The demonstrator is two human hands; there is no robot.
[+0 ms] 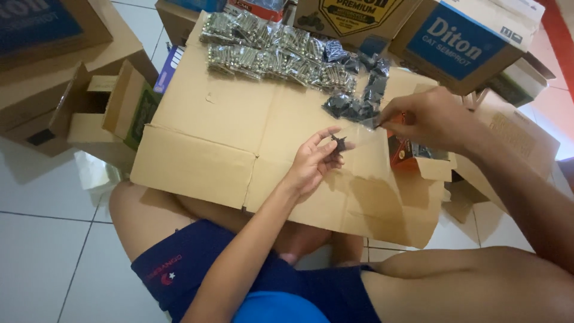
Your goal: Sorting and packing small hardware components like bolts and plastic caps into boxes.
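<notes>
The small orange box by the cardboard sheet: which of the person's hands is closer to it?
Right. The right hand hovers just above the orange box, pinching a clear bag. The left hand is off to the box's left, over the flattened cardboard, holding small dark parts.

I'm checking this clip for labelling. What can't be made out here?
Head view only:
- Small dark parts in the left hand: too small to identify.
- Clear bag pinched by the right hand: nearly invisible, edges blurred.
- Orange box: contents hidden behind the right hand.
</notes>
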